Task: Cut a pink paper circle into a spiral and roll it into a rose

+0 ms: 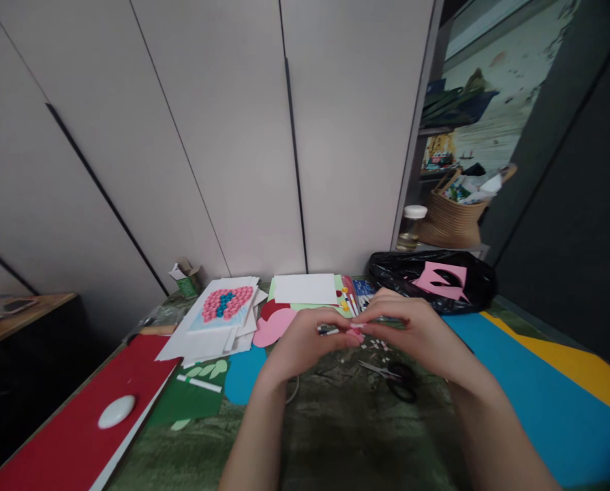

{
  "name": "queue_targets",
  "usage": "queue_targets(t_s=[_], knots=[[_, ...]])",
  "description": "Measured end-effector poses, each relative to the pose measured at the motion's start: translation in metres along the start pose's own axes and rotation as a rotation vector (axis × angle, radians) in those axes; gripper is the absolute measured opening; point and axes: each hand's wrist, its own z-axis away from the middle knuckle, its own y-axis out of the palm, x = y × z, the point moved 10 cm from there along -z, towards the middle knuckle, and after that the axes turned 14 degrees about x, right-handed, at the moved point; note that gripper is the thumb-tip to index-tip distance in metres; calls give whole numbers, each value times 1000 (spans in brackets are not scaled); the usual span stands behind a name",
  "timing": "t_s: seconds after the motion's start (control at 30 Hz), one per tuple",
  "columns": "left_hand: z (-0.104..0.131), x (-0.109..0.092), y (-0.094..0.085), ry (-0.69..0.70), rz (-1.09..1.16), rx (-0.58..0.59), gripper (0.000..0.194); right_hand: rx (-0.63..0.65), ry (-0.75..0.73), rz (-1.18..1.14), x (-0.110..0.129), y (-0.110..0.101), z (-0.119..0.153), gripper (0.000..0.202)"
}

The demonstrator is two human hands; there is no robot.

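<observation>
Tall, flat, pale doors (223, 136) walled off the back, and below them stretched the table (345, 443), its top a streaky dark green. Out on the right lay a broad, smooth blue sheet (534, 402), with a yellow one (585, 372) along its far side; on the left, a long red sheet (64, 416) carried a glossy white oval (116, 412). A crinkled, shiny black bag (389, 266) bulged across the back right, crowding that corner, a pink sheet (428, 278) with curved holes lying on it. On the shelf behind sat a coiled, rope-textured basket (450, 221), stuffed full. Over on the left, a picture (225, 303) in bumpy pink and blue dabs topped a ragged stack of papers.

Then to the middle, and here was the fine work! The left hand (312, 337) and right hand (412, 324) met above the table, thumbs and fingertips pinched nearly together, both on one small pink piece (356, 333). It was mostly hidden by those fingers, its exact shape impossible to tell. Just below lay scissors (392, 375), black-handled, blades parted, right in the way under the wrists. Left of them, well apart, a slim white marker (199, 383) rested on green paper. Tiny pale scraps (381, 346) littered the tabletop beside the fingers.
</observation>
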Motion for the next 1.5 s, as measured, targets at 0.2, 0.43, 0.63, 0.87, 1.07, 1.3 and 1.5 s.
queue_targets(t_s=[0.2,0.43,0.63,0.87,1.07,1.3,1.5], knots=[[0,0,1,-20,3,10,11,-4,8,-2,1,-1,0,11],[0,2,0,-26,5,6,11,1,44,3,2,0,-1,11],[0,5,-3,-41,-61,-38,10,-16,63,95,2,-4,0,11],[-1,5,-2,-59,-163,-60,10,1,87,221,0,-3,-2,12],[-2,4,1,-58,-239,-42,9,84,120,289,-4,5,-3,15],[-4,10,9,-74,-356,24,11,195,135,329,-13,19,-3,19],[-5,16,16,-85,-439,94,12,284,124,260,-16,27,-1,23]])
